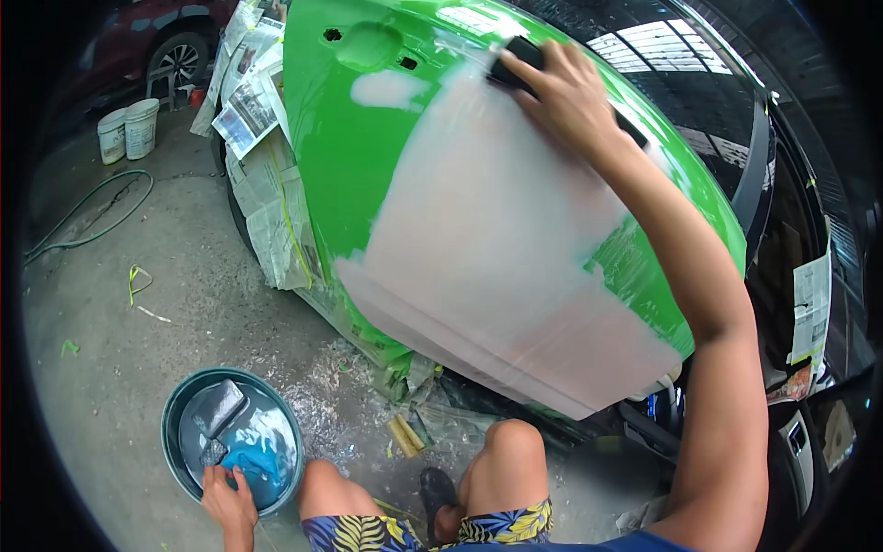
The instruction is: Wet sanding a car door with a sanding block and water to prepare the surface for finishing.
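Note:
A green car door (331, 175) carries a wide smoothed patch of pale pinkish filler (478, 221). High on the panel, my right hand (570, 97) is wrapped round a black sanding block (520, 66), pressed to the surface at the filler's upper edge. Down at the lower left stands a round teal bucket (171, 432) of water. My left hand (228, 497) reaches over its near rim, fingers curled at a wet blue cloth (253, 466). Beside the cloth lies a small dark grey piece (213, 451). A grey rectangular block (223, 407) sits farther back in the bucket.
Newspaper masking (267, 193) hangs along the door's left edge. Two white pails (140, 129) and a green hose (101, 216) are on the concrete floor at left. A yellowish roll-like piece (405, 437) lies below the door. A dark red car (120, 46) stands behind.

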Demonstrator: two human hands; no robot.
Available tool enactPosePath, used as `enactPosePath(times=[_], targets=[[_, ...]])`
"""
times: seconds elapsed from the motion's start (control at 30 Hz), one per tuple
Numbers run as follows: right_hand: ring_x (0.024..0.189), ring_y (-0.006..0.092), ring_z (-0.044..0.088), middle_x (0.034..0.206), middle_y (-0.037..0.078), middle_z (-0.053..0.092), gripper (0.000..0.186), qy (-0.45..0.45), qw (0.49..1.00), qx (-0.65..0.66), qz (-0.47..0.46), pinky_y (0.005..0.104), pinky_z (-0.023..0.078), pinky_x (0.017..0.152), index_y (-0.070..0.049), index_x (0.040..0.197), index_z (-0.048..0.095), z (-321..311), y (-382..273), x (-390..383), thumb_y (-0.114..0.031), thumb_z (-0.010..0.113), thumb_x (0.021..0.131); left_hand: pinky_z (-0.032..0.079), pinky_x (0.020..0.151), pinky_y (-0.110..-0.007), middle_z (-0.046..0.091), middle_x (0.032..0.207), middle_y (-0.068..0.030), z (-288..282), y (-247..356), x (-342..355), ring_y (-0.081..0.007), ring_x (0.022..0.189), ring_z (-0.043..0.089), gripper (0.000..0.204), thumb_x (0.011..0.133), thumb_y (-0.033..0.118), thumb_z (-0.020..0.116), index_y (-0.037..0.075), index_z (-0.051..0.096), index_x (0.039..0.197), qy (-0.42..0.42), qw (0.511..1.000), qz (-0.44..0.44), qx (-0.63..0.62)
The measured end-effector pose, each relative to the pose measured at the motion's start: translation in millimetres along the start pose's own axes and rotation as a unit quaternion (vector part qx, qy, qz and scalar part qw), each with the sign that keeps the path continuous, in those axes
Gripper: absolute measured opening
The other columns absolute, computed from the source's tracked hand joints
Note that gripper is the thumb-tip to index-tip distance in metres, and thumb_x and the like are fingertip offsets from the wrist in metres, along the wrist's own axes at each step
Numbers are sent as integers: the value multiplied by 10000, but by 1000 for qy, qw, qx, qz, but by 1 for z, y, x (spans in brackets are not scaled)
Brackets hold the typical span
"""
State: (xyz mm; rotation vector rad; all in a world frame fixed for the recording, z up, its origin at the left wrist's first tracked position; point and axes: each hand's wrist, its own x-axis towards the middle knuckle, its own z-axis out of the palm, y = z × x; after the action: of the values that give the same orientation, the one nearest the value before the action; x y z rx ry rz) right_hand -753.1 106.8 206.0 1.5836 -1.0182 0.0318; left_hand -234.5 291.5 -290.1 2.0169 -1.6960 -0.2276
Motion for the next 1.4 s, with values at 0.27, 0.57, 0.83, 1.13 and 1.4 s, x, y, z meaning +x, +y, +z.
enactPosePath(times=[0.27,0.57,0.83,1.13,1.4], targets=[[1240,363,559,1310,164,590,632,-23,999,-7,38,492,482,1088,-291,1485,624,-8,6,-41,-280,801,879,496,791,-540,627,950,-173,-8,1,-7,-412,957,641,253,951,215,700,4,625,833,6,1000,11,29],[1214,353,567,1246,156,605,597,9,1000,7,2,474,503,1044,-276,1468,642,-3,-5,-15,-281,792,890,504,801,-529,627,955,-176,-10,-10,-10,-413,958,641,240,944,210,697,5,638,834,-14,1000,-7,25],[1253,379,550,1254,167,604,544,47,998,-51,-6,475,494,1055,-298,1482,613,40,-15,70,-315,732,951,509,810,-536,629,961,-187,-6,5,5,-427,941,651,268,954,225,681,-8,640,830,-45,999,-8,22],[1206,393,572,1349,189,578,687,-58,996,-17,65,493,496,1045,-233,1461,666,-92,63,-182,-132,851,807,509,823,-537,627,974,-196,-6,-4,-5,-434,962,648,265,966,232,670,-15,659,869,-23,999,15,26],[1235,413,570,1276,203,620,536,26,997,55,42,545,491,1041,-260,1452,637,26,-4,10,-262,745,927,548,952,-520,718,1184,-249,-32,12,-1,-447,1097,684,374,1034,323,607,-5,733,1162,-116,990,40,70]])
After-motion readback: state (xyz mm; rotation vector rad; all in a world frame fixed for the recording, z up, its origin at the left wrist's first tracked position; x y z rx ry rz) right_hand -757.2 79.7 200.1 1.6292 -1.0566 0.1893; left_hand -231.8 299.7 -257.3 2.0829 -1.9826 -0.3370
